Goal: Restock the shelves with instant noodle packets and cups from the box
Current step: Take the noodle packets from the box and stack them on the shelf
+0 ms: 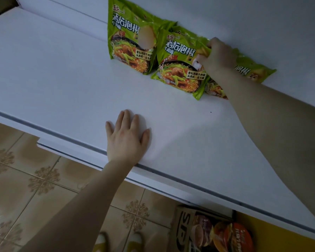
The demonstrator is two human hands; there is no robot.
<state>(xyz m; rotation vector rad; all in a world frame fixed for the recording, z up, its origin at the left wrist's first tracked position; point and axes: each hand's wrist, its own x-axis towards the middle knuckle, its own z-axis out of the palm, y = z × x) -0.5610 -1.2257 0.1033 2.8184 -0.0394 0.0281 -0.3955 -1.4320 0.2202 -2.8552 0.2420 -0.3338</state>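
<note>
Three green instant noodle packets stand in a row at the back of the white shelf [62, 73]. The left packet [129, 35] leans upright against the back wall. My right hand [216, 55] grips the top edge of the middle packet [180, 64], which tilts back. A third packet [251, 71] lies behind my right wrist, partly hidden. My left hand [127, 137] rests flat, fingers spread, on the shelf near its front edge. On the floor below stands the cardboard box [182, 231] with noodle cups [233, 235] inside.
The shelf's front edge [80, 142] runs diagonally across the view, with a lower shelf edge beneath it. Patterned beige floor tiles [25, 179] lie below. A yellow panel [271, 233] shows at the bottom right. My feet in slippers [120, 240] are by the box.
</note>
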